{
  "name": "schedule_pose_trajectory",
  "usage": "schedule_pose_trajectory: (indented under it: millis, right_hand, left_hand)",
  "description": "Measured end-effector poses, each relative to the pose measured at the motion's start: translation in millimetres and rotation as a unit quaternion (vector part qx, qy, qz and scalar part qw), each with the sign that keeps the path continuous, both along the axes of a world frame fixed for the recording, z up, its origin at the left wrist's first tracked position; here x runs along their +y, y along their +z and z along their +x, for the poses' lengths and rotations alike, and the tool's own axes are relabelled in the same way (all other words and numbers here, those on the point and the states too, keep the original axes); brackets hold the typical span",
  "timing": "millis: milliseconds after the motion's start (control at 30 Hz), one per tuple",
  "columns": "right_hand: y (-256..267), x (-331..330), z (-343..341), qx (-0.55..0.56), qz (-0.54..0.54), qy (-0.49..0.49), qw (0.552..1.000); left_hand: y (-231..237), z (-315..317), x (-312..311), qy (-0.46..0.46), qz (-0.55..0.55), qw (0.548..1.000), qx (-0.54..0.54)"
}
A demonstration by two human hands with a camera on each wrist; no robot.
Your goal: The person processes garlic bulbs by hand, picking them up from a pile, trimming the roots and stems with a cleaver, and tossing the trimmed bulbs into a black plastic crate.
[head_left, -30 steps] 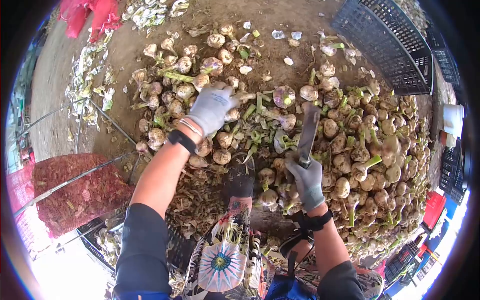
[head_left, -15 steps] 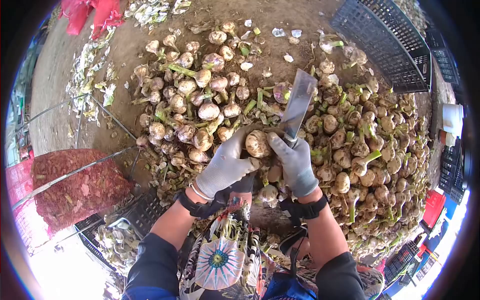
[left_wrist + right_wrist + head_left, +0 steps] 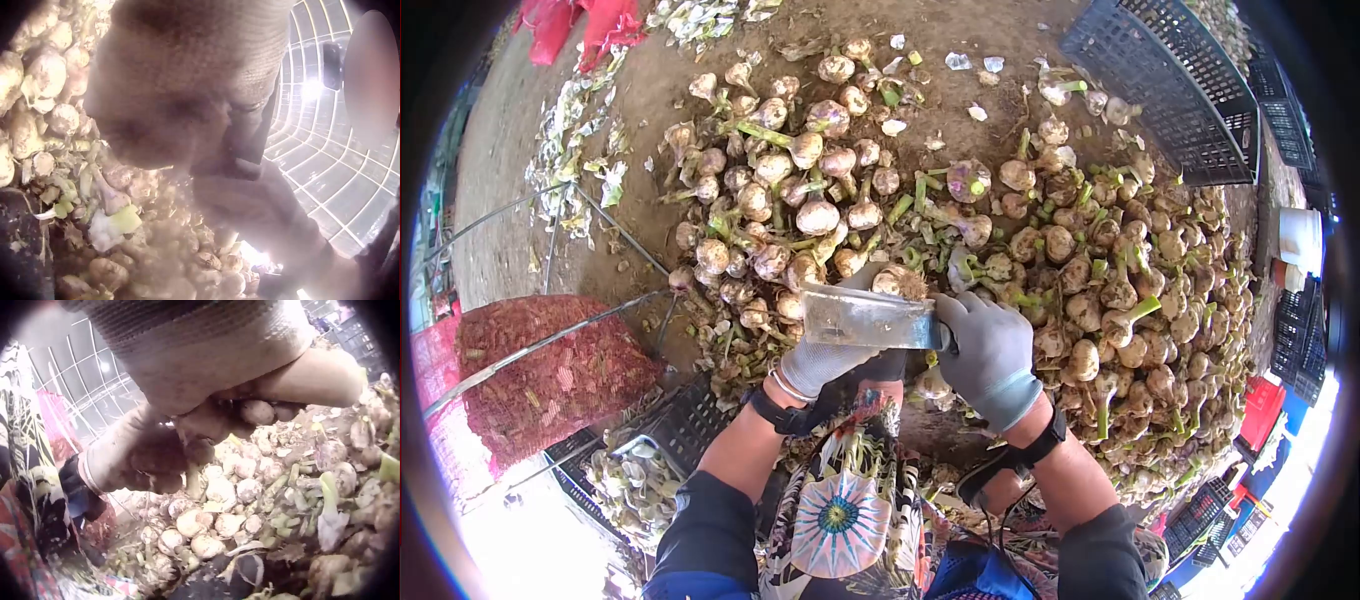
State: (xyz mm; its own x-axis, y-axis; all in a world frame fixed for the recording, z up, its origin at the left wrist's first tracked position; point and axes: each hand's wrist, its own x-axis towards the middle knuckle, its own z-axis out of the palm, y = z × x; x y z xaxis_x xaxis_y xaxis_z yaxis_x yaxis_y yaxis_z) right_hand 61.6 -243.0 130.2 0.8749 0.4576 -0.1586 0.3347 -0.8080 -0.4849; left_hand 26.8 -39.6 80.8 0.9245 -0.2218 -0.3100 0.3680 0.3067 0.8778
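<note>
In the head view my gloved left hand [image 3: 825, 365] holds a garlic bulb [image 3: 892, 281] over my lap, root end toward the right. Much of this hand lies hidden behind the blade. My gloved right hand [image 3: 992, 350] grips a broad, cleaver-like knife [image 3: 865, 320]. Its flat blade points left and overlaps the left hand, just below the bulb. Both gloves also show in the right wrist view, the right glove [image 3: 212, 362] close up and the left glove [image 3: 134, 450] beyond it. The left wrist view is mostly filled by the left glove [image 3: 187, 81].
A loose group of garlic bulbs [image 3: 773, 168] lies ahead on the left. A larger garlic heap [image 3: 1135, 300] spreads to the right. Around them are a black crate [image 3: 1165, 85], a red mesh sack [image 3: 550, 375], thin metal rods [image 3: 540, 363] and a white bucket [image 3: 1302, 238].
My left hand has come back from the left-hand garlic group with a bulb. The knife, which pointed up and away, has swung round so its blade points left across the left hand.
</note>
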Motion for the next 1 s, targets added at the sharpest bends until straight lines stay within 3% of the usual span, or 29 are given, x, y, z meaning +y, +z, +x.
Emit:
schedule_pose_trajectory:
  millis: [67, 133, 233, 333, 467, 533, 667, 767, 833, 933, 1000]
  right_hand:
    - [6, 4, -2, 0.033, -0.004, 0.011, 0.999]
    - [5, 6, -3, 0.026, -0.001, 0.007, 1.000]
    - [8, 6, -6, 0.014, 0.015, -0.004, 1.000]
    - [8, 7, -7, 0.018, 0.032, -0.009, 0.999]
    - [-4, 3, -7, 0.040, 0.028, -0.001, 0.999]
    - [-9, 2, -9, 0.032, 0.030, -0.008, 0.999]
    - [-25, 0, -14, -0.009, 0.060, -0.019, 0.998]
    - [-31, 3, -18, 0.010, 0.082, -0.018, 0.996]
    - [-29, 6, -19, 0.037, 0.084, -0.020, 0.996]
    - [-34, 9, -23, 0.059, 0.096, -0.034, 0.993]
    - [-47, 7, -26, 0.115, 0.082, -0.109, 0.984]
  left_hand:
    - [12, 11, 3, -0.021, 0.016, 0.999, 0.027]
    - [19, 20, 5, -0.084, 0.151, 0.983, -0.054]
    - [15, 15, 9, -0.087, 0.163, 0.980, -0.070]
    - [5, 4, 10, -0.035, 0.069, 0.997, -0.004]
    - [-12, -5, 14, -0.038, 0.106, 0.993, -0.025]
    - [-19, -2, 17, -0.087, 0.135, 0.984, -0.079]
    - [-31, -14, 24, -0.059, 0.078, 0.995, -0.030]
    - [-24, -18, 26, -0.116, 0.085, 0.989, -0.024]
    - [-14, -25, 26, -0.053, 0.079, 0.995, 0.013]
    - [7, -23, 21, -0.044, 0.099, 0.994, 0.025]
    - [33, -17, 14, -0.024, 0.112, 0.993, 0.009]
